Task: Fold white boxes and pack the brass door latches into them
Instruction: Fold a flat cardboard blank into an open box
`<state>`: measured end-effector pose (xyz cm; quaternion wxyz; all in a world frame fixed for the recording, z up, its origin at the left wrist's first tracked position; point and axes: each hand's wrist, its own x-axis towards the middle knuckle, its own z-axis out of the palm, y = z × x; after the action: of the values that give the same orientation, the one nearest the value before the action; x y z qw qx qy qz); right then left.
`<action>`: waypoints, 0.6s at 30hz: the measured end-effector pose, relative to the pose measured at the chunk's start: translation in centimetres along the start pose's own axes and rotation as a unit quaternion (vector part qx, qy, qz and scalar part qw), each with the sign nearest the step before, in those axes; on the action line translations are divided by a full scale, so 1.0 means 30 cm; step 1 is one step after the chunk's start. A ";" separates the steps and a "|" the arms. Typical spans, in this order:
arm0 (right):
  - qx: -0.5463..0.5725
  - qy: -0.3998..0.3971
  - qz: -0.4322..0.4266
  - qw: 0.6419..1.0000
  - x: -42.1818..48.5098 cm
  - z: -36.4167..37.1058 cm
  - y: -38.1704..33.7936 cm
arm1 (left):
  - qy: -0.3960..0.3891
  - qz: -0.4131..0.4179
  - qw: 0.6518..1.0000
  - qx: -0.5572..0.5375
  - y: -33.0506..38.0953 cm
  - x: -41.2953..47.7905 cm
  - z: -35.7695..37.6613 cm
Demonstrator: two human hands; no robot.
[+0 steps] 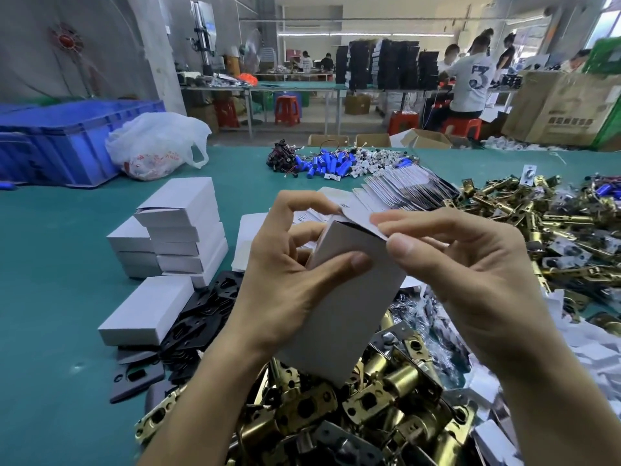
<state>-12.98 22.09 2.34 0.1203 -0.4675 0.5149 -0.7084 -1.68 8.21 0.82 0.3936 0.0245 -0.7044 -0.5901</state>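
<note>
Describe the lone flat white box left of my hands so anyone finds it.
Find the big blue plastic crate at far left. Nearer the camera stands a stack of white boxes; the closed white cardboard box lies before it, alone beside black plates.

Green table (50, 257) holds white boxes (188, 230), brass latches (386, 401), blue crate (67, 142).

The left hand (285, 280) grips an upright white box (349, 297), thumb across its front. The right hand (470, 274) pinches the box's open top flap (361, 216). Brass door latches (369, 408) are heaped beneath both hands, and folded boxes (181, 230) are stacked left of the left hand on the green tabletop (60, 264).
</note>
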 end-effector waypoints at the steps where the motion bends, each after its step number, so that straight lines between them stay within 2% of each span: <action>1: 0.005 0.001 0.006 1.000 -0.001 0.001 -0.003 | -0.001 -0.005 1.000 -0.008 0.000 0.000 0.000; 6: 0.010 0.066 0.005 0.998 0.002 0.000 0.008 | -0.025 -0.008 1.000 -0.015 0.006 -0.003 0.007; 9: 0.035 0.056 0.015 0.998 0.006 -0.006 0.005 | -0.025 -0.006 1.000 -0.006 0.003 -0.004 0.008; 18: 0.011 0.056 -0.017 0.998 0.002 0.006 0.005 | -0.022 -0.006 1.000 0.004 0.005 -0.005 0.014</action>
<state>-12.92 21.88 2.24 0.0841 -0.4349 0.5051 -0.7407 -1.74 8.67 0.87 0.3740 0.0170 -0.7150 -0.5904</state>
